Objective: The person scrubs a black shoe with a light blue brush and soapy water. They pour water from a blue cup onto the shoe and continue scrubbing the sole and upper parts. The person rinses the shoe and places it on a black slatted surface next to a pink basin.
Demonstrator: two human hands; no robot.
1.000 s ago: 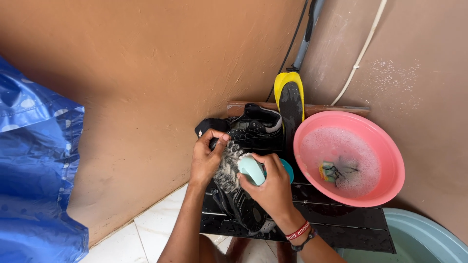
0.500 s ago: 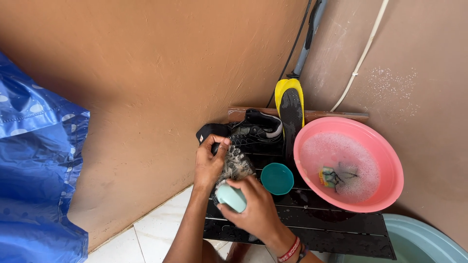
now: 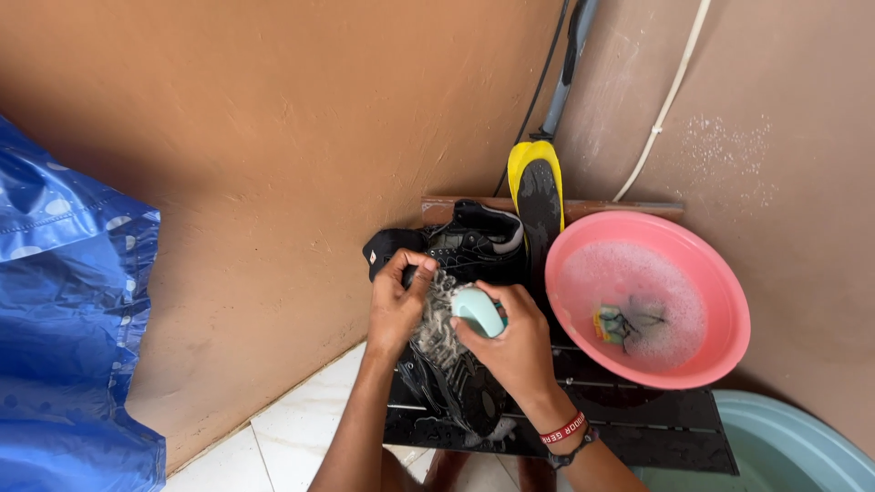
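1. The right hand (image 3: 515, 342), with a red band and a dark one at the wrist, is curled around a pale turquoise plastic scrubbing brush (image 3: 479, 311). Its fingers are closed over the brush's back, pressing it down onto the shoe.
2. Under and just left of that hand lies the black lace-up shoe (image 3: 451, 374), tilted on its side and coated in grey-white suds along the upper.
3. The left hand (image 3: 397, 301) is closed on the shoe's upper edge, thumb and fingers pinching it to brace it against the brush.
4. Judging by the lather, the step in hand is scrubbing the soapy upper. The next stroke calls for a firm hold from the left hand, since the wet shoe could slip.
5. Beneath both hands is a black slatted plastic stand (image 3: 638, 437).
6. Just beyond the hands rests a second black shoe with grey trim (image 3: 478, 239), with a yellow-and-black insole (image 3: 538, 196) propped against the brown wall.
7. Right of the right hand sits a round pink plastic basin (image 3: 720, 301) of foamy water holding a small scouring pad (image 3: 609, 324).
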